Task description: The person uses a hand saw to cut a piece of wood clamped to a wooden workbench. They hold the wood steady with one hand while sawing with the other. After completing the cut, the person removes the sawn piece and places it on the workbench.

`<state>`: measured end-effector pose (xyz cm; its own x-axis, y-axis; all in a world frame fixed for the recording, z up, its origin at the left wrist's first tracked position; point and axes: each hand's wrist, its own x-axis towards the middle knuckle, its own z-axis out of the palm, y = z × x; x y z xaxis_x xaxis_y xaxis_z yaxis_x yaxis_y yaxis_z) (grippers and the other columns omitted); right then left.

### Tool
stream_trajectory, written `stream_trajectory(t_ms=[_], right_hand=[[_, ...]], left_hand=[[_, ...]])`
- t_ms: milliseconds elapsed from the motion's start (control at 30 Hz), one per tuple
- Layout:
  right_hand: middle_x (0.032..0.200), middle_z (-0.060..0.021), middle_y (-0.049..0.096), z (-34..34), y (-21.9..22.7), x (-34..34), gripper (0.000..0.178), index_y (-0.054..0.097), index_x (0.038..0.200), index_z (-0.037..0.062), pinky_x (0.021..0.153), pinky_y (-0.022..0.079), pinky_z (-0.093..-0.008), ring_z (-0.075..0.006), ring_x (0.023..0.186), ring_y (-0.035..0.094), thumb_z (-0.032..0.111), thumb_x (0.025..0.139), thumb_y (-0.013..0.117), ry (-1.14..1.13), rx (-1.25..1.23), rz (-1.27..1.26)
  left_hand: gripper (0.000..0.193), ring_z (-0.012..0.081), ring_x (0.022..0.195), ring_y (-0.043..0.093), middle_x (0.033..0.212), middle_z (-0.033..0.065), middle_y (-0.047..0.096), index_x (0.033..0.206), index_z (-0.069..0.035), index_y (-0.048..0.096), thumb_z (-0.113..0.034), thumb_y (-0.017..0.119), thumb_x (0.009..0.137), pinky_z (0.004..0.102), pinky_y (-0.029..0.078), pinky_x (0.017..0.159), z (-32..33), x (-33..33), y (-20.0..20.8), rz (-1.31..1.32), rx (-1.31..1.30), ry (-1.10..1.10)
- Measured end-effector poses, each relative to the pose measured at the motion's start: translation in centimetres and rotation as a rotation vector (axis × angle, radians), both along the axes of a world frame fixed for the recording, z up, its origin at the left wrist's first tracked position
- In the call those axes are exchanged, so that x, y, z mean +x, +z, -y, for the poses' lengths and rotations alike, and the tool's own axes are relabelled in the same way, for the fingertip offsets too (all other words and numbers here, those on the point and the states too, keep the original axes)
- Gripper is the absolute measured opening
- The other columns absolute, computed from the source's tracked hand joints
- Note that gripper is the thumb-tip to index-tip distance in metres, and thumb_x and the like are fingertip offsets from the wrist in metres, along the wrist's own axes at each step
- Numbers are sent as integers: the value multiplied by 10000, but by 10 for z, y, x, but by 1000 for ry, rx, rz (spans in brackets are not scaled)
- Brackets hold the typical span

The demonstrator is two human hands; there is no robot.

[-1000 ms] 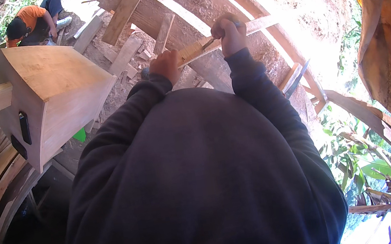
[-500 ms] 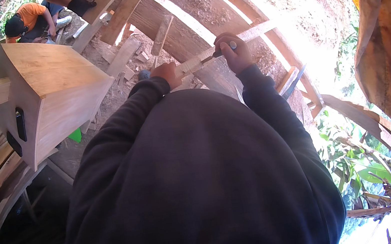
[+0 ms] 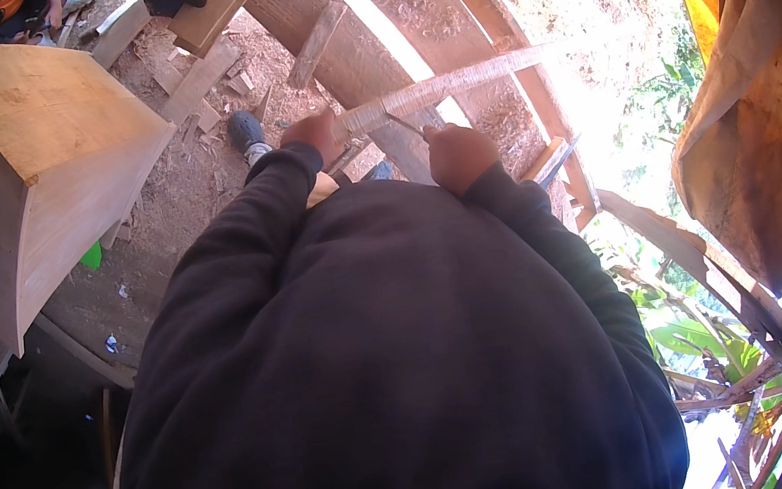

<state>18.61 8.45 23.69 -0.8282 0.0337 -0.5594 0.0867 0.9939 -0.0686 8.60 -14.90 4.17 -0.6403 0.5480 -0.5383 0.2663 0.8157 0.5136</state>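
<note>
My left hand is closed around the near end of a long, pale wooden strip, which slants up to the right across a brown plank. My right hand is a fist around a slim hand tool. The tool's narrow metal shaft or blade points up and left, its tip at the strip's near side. Its handle is hidden inside my fingers, so its exact kind is unclear. Dark sleeves cover both my forearms.
A large pale wooden box with dark slots stands at the left. Planks, a short stick and wood scraps lie ahead. A dark shoe shows near my left hand. Another person's hand is at the upper left; a stained tarp hangs at the right.
My right hand has moved down and slightly left, its grip turned so the handle is now covered. The view has shifted, with the box further left and the co-worker mostly out of frame.
</note>
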Motion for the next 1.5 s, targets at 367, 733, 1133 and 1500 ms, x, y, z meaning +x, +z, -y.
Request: stream_trajectory(t_ms=[367,733,1133,1500], right_hand=[[911,-221,749,11,-20,-48,232,729,996,19,828,596,-519,-404,911,752,139,972,532,205,46,146],[911,-146,744,-27,-18,-71,213,690,1174,118,832,589,-508,-351,940,745,232,1047,563,290,47,315],[882,-220,717,22,-7,-29,239,665,1128,33,742,582,-550,-417,840,741,226,1061,540,109,69,132],[898,-205,748,36,-9,-54,200,716,988,15,799,605,-507,-389,897,752,112,979,541,170,53,130]], left_hand=[[490,375,1036,753,1088,151,771,1200,-120,666,-434,815,855,502,592,902,10,1,-20,-33,85,35],[513,341,998,752,1063,134,754,1174,-122,659,-483,818,845,489,584,879,14,1,-32,-83,121,-5],[485,355,993,740,1067,122,741,1171,-137,657,-447,825,838,490,581,862,18,6,-65,-126,248,-24],[476,361,938,750,1001,137,739,1151,-127,647,-430,827,831,492,595,838,11,5,-46,-152,226,21]])
